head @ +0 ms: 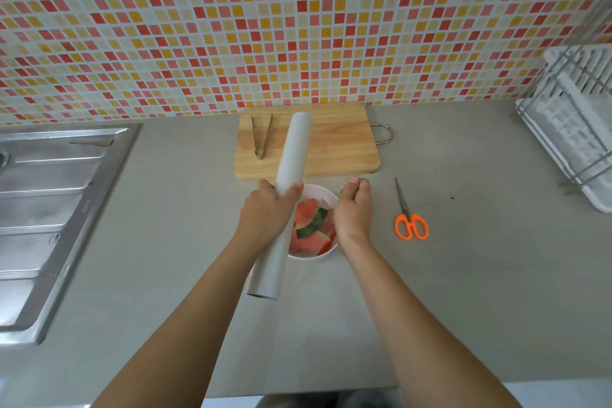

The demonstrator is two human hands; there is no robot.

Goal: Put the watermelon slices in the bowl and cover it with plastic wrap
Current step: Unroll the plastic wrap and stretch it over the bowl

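Note:
A white bowl (311,258) stands on the grey counter in front of the cutting board, with several red watermelon slices (311,219) with green rind inside it. My left hand (265,212) grips a long grey roll of plastic wrap (293,149) around its middle, holding it tilted over the bowl's left side. My right hand (354,209) hovers over the bowl's right rim with its fingers pinched together. A faint clear film seems to stretch from the roll to those fingers. Both hands hide parts of the bowl.
A wooden cutting board (341,146) lies behind the bowl with metal tongs (261,136) on it. Orange-handled scissors (409,219) lie to the right of the bowl. A steel sink drainboard (49,209) is at the left and a white dish rack (576,129) at the far right.

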